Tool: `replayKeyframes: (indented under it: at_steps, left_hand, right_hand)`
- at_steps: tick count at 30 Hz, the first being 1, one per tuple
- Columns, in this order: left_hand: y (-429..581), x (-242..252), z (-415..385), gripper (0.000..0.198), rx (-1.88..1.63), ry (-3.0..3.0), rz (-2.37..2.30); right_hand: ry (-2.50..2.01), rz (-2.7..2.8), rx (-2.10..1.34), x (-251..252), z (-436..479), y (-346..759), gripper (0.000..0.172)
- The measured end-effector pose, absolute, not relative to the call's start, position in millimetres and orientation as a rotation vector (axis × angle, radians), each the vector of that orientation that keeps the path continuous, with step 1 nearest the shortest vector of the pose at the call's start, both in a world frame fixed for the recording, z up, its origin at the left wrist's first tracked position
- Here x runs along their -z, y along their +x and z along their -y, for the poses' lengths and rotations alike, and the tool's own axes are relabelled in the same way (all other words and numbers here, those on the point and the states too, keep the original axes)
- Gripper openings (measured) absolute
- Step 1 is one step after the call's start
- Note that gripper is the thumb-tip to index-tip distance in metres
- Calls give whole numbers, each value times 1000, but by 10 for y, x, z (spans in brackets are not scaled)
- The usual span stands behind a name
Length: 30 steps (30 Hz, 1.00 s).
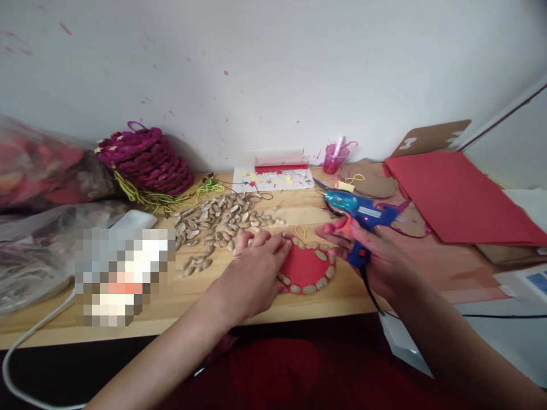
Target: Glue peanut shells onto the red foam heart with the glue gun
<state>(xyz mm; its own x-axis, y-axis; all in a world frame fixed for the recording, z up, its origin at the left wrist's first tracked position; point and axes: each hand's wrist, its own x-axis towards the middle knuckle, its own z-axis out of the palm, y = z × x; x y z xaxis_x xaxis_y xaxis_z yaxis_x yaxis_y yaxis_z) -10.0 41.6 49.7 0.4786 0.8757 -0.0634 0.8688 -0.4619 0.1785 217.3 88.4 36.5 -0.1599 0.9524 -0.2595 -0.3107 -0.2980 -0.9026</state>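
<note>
A red heart-shaped or roundish piece (302,266) lies on the table, peanut shells (322,282) set along its rim and a small yellow loop at its top. My left hand (258,270) grips its left edge, fingers bent over the rim and thumb near the lower side; whatever lies under the fingertips is hidden. In my right hand (380,256) is a blue glue gun (352,205), held just right of the red piece. Its nozzle points to the upper left and a small red light glows on its body. Loose peanut shells (231,213) spread beyond my left hand.
A purple woven basket (149,162) and plastic bags (47,171) stand left, near a blurred-out device (123,273). Behind are a sticker sheet (273,179), scissors (322,187) and a pink cup (333,156). Red paper (461,199) lies right. The gun's cord (371,290) crosses the front edge.
</note>
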Motion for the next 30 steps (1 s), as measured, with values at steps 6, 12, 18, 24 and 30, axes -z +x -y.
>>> replayKeyframes:
  at_steps: [6, 12, 18, 24, 30]
  left_hand:
    - [-97, -486, -399, 62, -61, 2521, -1530]
    - [-92, -489, -389, 63, -59, 2524, -1525]
    - [-96, -485, -389, 62, -68, 2536, -1522]
    - [-89, -475, -378, 63, -76, 2547, -1546]
    - [-85, -459, -378, 65, -80, 2589, -1551]
  right_hand:
    - [-1087, 827, -1822, -287, -1064, 1977, 33]
    - [-1118, 745, -1576, -284, -1018, 2114, 38]
    - [-1122, 809, -1601, -269, -940, 2141, 30]
    - [-1156, 745, -1586, -211, -861, 2253, 35]
    - [-1191, 661, -1568, -152, -724, 2356, 30]
